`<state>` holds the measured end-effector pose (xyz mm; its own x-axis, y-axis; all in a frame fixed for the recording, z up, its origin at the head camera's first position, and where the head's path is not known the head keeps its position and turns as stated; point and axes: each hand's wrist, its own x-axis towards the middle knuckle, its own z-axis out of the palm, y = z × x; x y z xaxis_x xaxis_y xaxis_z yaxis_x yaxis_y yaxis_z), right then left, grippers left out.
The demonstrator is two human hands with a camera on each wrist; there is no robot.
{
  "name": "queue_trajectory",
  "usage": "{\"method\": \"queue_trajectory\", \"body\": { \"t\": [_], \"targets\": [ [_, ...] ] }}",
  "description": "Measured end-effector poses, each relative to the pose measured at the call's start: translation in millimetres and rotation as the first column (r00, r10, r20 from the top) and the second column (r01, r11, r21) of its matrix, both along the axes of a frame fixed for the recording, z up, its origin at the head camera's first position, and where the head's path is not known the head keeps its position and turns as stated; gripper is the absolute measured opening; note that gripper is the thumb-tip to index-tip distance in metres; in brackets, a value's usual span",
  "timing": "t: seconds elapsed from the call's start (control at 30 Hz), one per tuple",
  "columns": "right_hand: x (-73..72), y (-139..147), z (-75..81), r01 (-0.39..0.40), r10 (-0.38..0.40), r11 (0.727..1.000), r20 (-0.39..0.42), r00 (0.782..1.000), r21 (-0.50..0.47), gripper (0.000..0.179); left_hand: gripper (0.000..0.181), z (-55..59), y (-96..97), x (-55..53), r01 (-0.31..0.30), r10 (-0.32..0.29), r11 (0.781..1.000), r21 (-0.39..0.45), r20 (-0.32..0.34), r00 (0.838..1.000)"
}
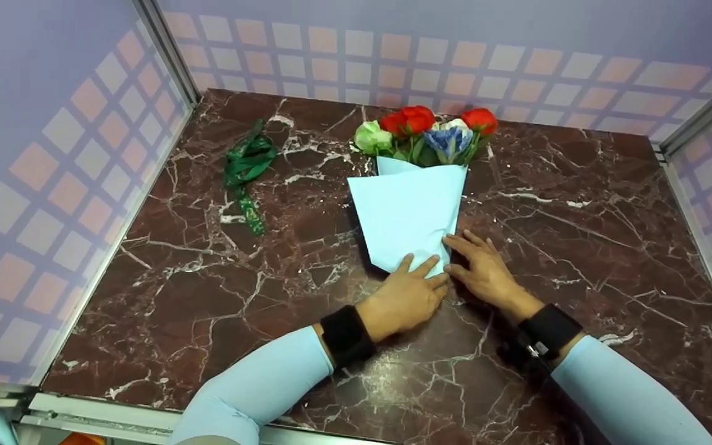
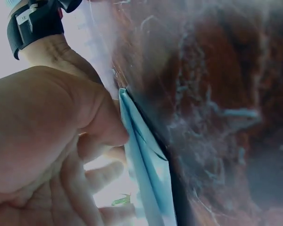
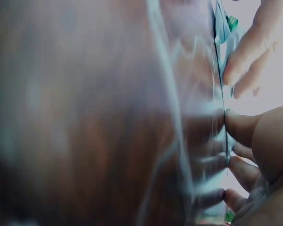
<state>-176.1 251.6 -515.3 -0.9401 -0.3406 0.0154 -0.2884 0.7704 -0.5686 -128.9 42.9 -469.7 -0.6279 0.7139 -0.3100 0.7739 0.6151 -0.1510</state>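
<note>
Flowers (image 1: 442,143) in paper (image 1: 408,210) on worktop (image 1: 294,259), ribbon (image 1: 251,159) at left, wall (image 1: 393,34) behind, left hand (image 1: 406,298), right hand (image 1: 486,272) at paper's near end

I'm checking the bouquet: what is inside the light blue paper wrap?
Red, blue and pale green flowers and leaves show at the paper wrap's top; anything lower inside is covered.

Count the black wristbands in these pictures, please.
2: the left wristband is on the wrist of the left hand; the right wristband is on the wrist of the right hand.
</note>
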Motion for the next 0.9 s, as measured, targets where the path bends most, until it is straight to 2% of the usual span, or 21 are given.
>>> {"method": "queue_trajectory", "body": {
  "t": [0.07, 0.17, 0.4, 0.53, 0.67, 0.8, 0.9],
  "targets": [
    [0.7, 0.3, -1.2, 0.017, -0.017, 1.0, 0.006, 1.0, -0.008, 0.059, 0.052, -3.6, 3.2, 1.2, 0.024, -0.024, 1.0, 0.007, -0.016, 1.0],
    [0.3, -0.9, -2.0, 0.021, -0.021, 1.0, 0.018, 1.0, -0.017, 0.06, 0.049, -7.0, 6.7, 2.6, 0.028, -0.028, 1.0, 0.005, -0.025, 0.999],
    [-0.1, 0.7, 0.6, 0.018, -0.018, 0.999, -0.01, 1.0, -0.034, 0.057, 0.046, -5.7, 7.5, -0.9, 0.021, -0.02, 0.999, 0.025, -0.018, 1.0],
    [-5.3, 1.3, 3.4, 0.031, -0.031, 0.999, -0.019, 0.999, -0.016, 0.052, 0.047, -5.8, 4.3, -2.1, 0.035, -0.035, 0.999, 0.036, -0.013, 0.999],
    [-18.5, 4.0, 8.9, 0.05, -0.05, 0.999, -0.007, 0.999, -0.011, 0.042, 0.05, -8.0, -0.7, -0.4, 0.063, -0.062, 0.998, 0.022, -0.016, 0.998],
    [-38.4, 10.7, 12.8, 0.05, -0.051, 0.999, -0.014, 0.999, -0.018, 0.026, 0.058, -10.1, -7.0, 1.6, 0.097, -0.097, 0.995, -0.016, -0.037, 0.995],
    [-53.0, 13.6, 13.4, 0.08, -0.08, 0.997, -0.018, 0.997, 0.002, 0.016, 0.064, -10.6, -13.3, 3.5, 0.105, -0.106, 0.994, -0.027, -0.037, 0.994]
  ]
}}
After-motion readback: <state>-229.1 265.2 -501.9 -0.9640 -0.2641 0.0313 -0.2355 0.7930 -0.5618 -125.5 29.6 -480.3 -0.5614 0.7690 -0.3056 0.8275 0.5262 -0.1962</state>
